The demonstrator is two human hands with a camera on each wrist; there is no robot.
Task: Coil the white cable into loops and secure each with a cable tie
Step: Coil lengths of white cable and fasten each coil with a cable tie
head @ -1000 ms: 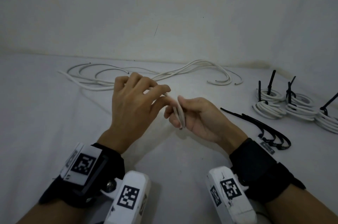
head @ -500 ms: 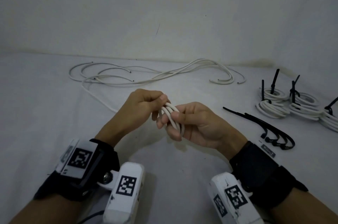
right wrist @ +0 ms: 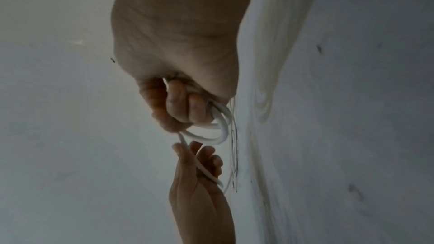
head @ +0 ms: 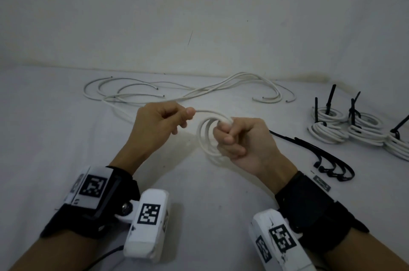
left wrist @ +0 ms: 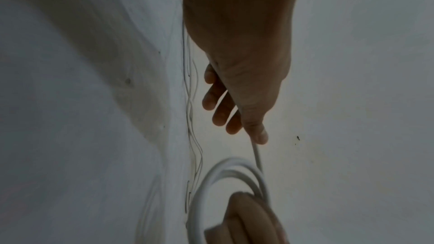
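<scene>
My right hand (head: 230, 135) grips a small coil of white cable (head: 204, 137) of a few loops, held upright above the white surface. The same coil (right wrist: 216, 133) shows under my curled right fingers in the right wrist view. My left hand (head: 177, 117) pinches the free strand (head: 205, 112) that runs from the coil's top to the left, thumb against forefinger. In the left wrist view that strand (left wrist: 257, 155) leaves my thumb and joins the blurred coil (left wrist: 211, 183). Black cable ties (head: 318, 155) lie loose on the surface to the right of my right hand.
Several loose white cables (head: 188, 91) sprawl across the back of the surface near the wall. Several tied coils (head: 345, 126) with black tie tails sticking up sit at the far right. A small grey tag (head: 322, 183) lies near the ties.
The hands have drawn apart: my left hand moved left and pulled out a strand. The coil in my right hand turned and now faces me as rings.
</scene>
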